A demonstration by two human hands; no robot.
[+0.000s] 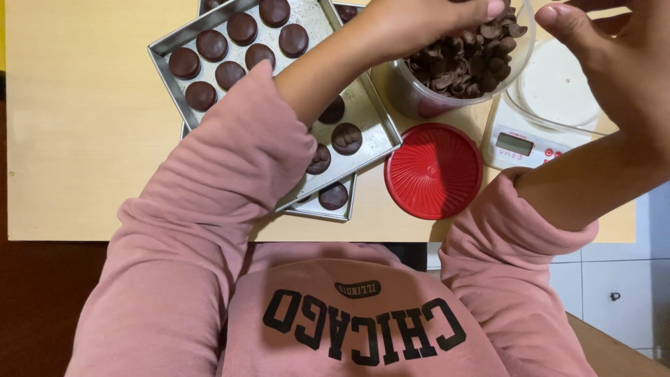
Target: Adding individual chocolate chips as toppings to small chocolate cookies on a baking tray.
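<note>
Two hands are over the clear tub (405,87) of chocolate chips (467,63) at the far edge of the wooden table (84,126). My left hand (426,17) is down in the tub, fingers curled over the chips; its fingertips are buried or cut off by the frame, so I cannot tell whether they pinch any. My right hand (614,63) hovers just beside the tub's right rim, thumb out and fingers loosely spread, holding nothing that I can see.

Layout noted: the tub's red lid (433,171) lies flat on the table, near me. A white kitchen scale (520,143) sits to the right with a clear plate-like cover (558,87) on its platform. To the left, a metal tray (164,49) holds round chocolate-coated discs (242,28), stacked askew on a second tray (335,213) whose corner shows below it.

Judgement on method: take a small pinch, not a fistful, so that chips do not spill over the rim. My left forearm crosses directly above the upper tray, so I should keep the sleeve (230,160) lifted clear of the coated discs; the surfaces look glossy and would probably smear. The right hand may steady the tub wall, since the tub stands close to the scale and could nudge it.
</note>
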